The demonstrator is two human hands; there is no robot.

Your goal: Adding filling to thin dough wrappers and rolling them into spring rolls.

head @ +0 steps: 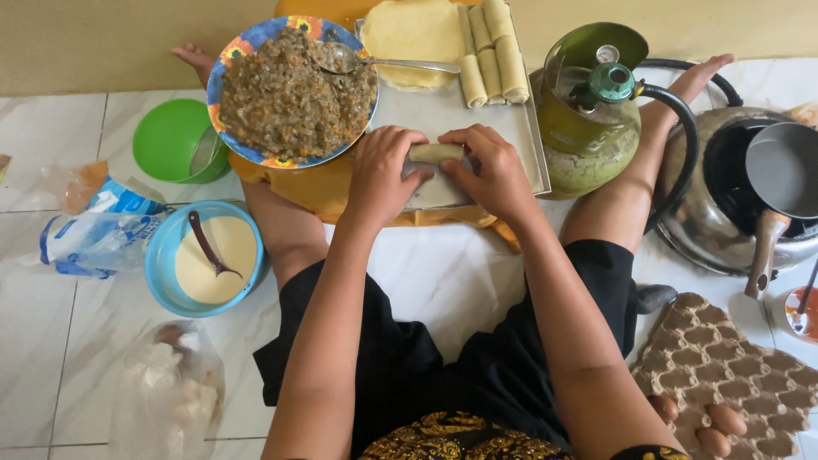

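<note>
i see a pale roll, short, smooth and tube-shaped, lying on the near part of a metal tray. left hand and right hand both grasp it, fingers curled over its two ends. four finished rolls and a flat round wrapper lie at the tray's far end. patterned bowl: brown minced filling with orange bits, spoon resting in it. blue bowl: cream batter with a dark ladle. egg carton: a few brown eggs at the near edge.
</note>
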